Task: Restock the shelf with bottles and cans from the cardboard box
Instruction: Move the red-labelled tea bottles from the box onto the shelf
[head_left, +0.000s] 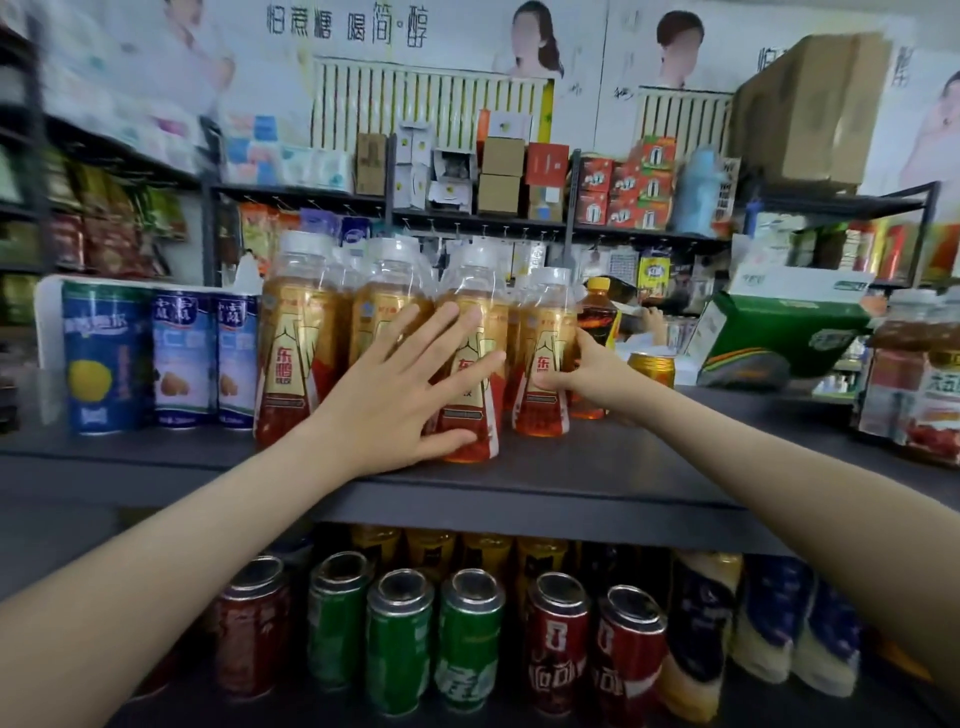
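Blurred blue cans (106, 358) stand leftmost on the dark shelf (597, 467). Beside them cluster amber white-capped bottles (301, 332). The left hand (400, 384) lies spread flat over the front bottle (472, 415), covering its label. The right hand (592, 371) grips the rightmost bottle (545, 332), its fingers hidden behind, and half-masks a gold can (652, 368).

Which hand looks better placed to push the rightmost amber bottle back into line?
Right. The right hand curls round the rightmost bottle, thumb across its label. The left hand lies flat, fingers spread, on the front bottle further left, so it would probably have to cross over.
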